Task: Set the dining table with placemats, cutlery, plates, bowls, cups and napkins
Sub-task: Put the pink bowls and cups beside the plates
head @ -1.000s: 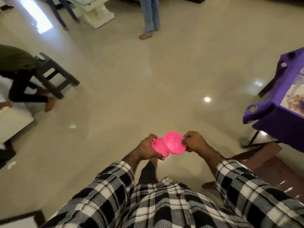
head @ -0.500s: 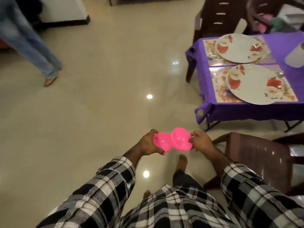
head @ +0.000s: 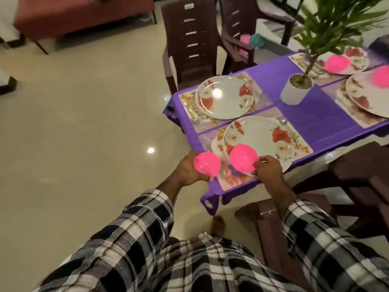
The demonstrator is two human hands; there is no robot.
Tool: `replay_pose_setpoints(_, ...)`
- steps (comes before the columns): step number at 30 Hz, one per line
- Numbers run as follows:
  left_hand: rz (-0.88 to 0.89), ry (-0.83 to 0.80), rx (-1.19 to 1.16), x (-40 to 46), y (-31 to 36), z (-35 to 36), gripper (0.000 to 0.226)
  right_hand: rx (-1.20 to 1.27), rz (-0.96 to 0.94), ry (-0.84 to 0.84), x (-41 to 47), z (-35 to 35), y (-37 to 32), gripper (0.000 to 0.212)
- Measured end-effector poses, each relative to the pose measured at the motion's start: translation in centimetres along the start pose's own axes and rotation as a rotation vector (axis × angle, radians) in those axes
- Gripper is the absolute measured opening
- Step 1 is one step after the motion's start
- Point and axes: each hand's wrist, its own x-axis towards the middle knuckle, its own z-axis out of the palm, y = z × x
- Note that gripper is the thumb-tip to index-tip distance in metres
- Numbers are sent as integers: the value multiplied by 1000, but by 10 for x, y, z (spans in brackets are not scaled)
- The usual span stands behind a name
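Note:
I hold two pink bowls at the near corner of the purple-clothed table (head: 311,121). My left hand (head: 187,169) grips the left pink bowl (head: 207,165), just off the table's edge. My right hand (head: 267,168) pinches the rim of the right pink bowl (head: 244,158), which hangs over the near floral plate (head: 259,138) on its placemat (head: 231,178). A second floral plate (head: 224,96) lies on a placemat beyond it, with cutlery (head: 194,115) at its left. Two more pink bowls (head: 336,63) sit on plates at the far right.
A white pot with a green plant (head: 295,89) stands mid-table. Brown chairs (head: 189,39) stand behind the table, and another chair (head: 357,186) is at my right. A red-brown bench (head: 80,15) is at the back left. Shiny tiled floor lies to the left.
I have turned and walked up to the table. The two bowls, held touching before, are now apart, and the right one has come over the near plate.

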Motion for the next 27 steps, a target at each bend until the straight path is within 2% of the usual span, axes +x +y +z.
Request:
replay_pose_setpoints(5,75,-97,87,89,38,-9,106,143,120,114,80,1,-39,24)
replay_pose_setpoints(9,129,-188,147,156,55,-16,108,119,200,218,170,15,-14,33)
replay_pose_setpoints(12,193,-253,150,202,70,-19,105,94,235,248,177,19,-30,24)
replay_pose_setpoints(14,230,-275,184,223,77,-21,108,93,251,278,150,19,-64,22)
replay_pose_setpoints(16,270,-304,225,242,83,-21,113,5,221,312,140,21,-75,36)
replay_pose_setpoints(19,300,-337,266,260,91,-22,113,-354,9,336,125,27,-80,87)
replay_pose_setpoints(22,318,-365,292,272,100,-21,112,-716,-188,298,132,33,-71,123)
replay_pose_setpoints(24,314,-369,298,277,101,-22,112,-777,-218,261,142,34,-69,127)
replay_pose_setpoints(27,303,-360,314,279,100,-22,112,-774,-214,226,146,25,-84,116)
